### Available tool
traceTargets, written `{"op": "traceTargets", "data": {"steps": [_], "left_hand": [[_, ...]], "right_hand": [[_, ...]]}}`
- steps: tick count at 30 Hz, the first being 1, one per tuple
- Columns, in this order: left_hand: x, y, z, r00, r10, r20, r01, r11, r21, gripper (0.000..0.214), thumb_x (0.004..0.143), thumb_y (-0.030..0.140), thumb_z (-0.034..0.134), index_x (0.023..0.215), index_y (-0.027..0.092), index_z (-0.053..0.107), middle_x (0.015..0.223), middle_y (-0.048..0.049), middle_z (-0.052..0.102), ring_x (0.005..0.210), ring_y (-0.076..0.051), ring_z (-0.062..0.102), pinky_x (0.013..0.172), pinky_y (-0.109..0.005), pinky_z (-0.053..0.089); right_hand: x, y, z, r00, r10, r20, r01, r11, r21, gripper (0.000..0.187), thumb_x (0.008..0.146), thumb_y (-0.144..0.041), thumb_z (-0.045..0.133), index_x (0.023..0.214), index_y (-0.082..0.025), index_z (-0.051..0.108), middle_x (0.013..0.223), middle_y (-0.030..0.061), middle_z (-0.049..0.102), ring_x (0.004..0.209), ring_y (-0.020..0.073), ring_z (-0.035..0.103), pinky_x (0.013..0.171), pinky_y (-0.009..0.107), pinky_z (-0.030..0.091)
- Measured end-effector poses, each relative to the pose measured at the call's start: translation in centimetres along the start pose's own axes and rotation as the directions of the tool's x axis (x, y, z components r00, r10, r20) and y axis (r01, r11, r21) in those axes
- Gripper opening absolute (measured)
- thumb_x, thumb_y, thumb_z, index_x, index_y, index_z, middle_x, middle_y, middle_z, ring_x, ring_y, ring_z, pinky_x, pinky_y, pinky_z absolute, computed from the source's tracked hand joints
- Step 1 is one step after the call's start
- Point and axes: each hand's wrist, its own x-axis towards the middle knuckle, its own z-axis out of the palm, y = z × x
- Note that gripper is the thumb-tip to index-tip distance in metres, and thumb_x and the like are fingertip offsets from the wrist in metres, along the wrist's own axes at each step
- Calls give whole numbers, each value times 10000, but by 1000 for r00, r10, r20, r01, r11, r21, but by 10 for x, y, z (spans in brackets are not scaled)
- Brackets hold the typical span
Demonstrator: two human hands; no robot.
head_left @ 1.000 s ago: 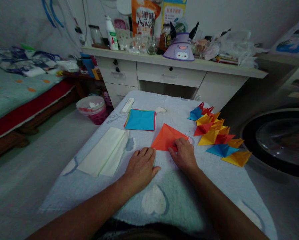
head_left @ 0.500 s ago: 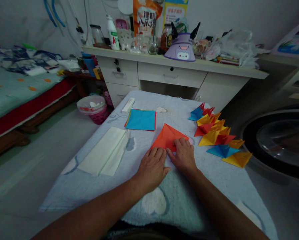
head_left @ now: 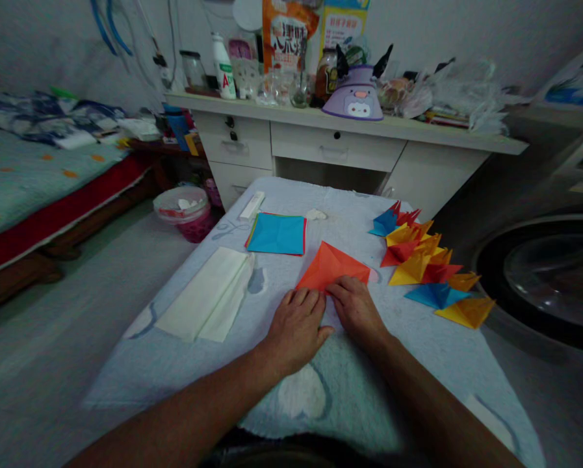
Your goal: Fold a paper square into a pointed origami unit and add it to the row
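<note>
A folded orange origami paper [head_left: 334,265] lies on the cloth-covered table in front of me, its far point up and creases across it. My left hand [head_left: 301,322] lies palm down, fingertips pressed on its near left edge and thumb held apart. Close beside it, my right hand [head_left: 357,305] has its fingers bent and drawn together on the paper's near edge; the thumb is mostly hidden. Both hands cover the near corner. To the right stand folded paper cranes [head_left: 420,260] in orange, red, yellow and blue, set in rows.
A stack of square paper [head_left: 277,234], blue on top, lies ahead on the left. Nearer is a folded white tissue [head_left: 206,292]; a narrow white box [head_left: 252,205] sits behind. A desk [head_left: 340,140] stands beyond, a washing machine [head_left: 539,260] to the right.
My right hand's fingers have slid left along the near part of the paper, closer to my left hand. The left hand stays on the edge. The view has shifted slightly.
</note>
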Motion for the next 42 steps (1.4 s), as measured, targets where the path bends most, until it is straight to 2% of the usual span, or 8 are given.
{"op": "traceTargets", "data": {"steps": [4, 10, 15, 22, 29, 42], "left_hand": [[-2, -2, 0, 1000, -8, -6, 8, 1000, -4, 494, 895, 475, 573, 1273, 163, 511, 1242, -85, 585, 1154, -271, 475, 997, -435, 362], [-9, -10, -5, 997, -71, -14, 71, 997, 10, 517, 882, 455, 601, 1284, 144, 505, 1217, -89, 587, 1132, -267, 489, 965, -421, 389], [-12, -12, -6, 995, -100, -9, 101, 994, 42, 513, 887, 468, 589, 1271, 136, 521, 1200, -97, 596, 1122, -275, 495, 941, -435, 398], [-11, -11, -7, 996, -93, -8, 94, 994, 58, 463, 887, 465, 589, 1220, 145, 559, 1186, -89, 605, 1099, -272, 504, 906, -433, 406], [-11, -9, -11, 992, -124, 1, 123, 987, 107, 482, 880, 497, 588, 1197, 134, 579, 1125, -108, 615, 1069, -286, 515, 871, -438, 412], [-12, -9, -6, 991, -133, -19, 134, 982, 135, 488, 893, 483, 568, 1215, 117, 575, 1196, -124, 613, 1086, -285, 505, 863, -443, 415]], "right_hand": [[-3, 3, -2, 995, -93, 21, 92, 995, 27, 269, 914, -137, 505, 1098, -168, 699, 1029, 108, 619, 956, 219, 522, 865, 345, 421], [-10, -1, -6, 988, -134, 77, 141, 986, -93, 370, 922, -230, 535, 1280, -230, 628, 1144, 140, 571, 1012, 255, 502, 888, 392, 420], [-10, -15, -11, 987, -91, 135, 116, 976, -187, 420, 928, -371, 537, 1342, -307, 576, 1176, 144, 545, 1041, 290, 479, 908, 428, 406], [-9, -24, -15, 980, -76, 184, 121, 962, -247, 466, 936, -450, 501, 1382, -317, 534, 1205, 158, 539, 1052, 303, 479, 921, 438, 396], [-11, -13, -20, 972, -50, 230, 94, 978, -184, 442, 941, -430, 505, 1346, -269, 579, 1282, 148, 538, 1146, 293, 498, 988, 430, 403], [-19, 6, -53, 907, 115, 406, -62, 988, -142, 441, 905, -347, 552, 1335, -252, 587, 1368, 170, 505, 1218, 310, 507, 996, 447, 422]]}}
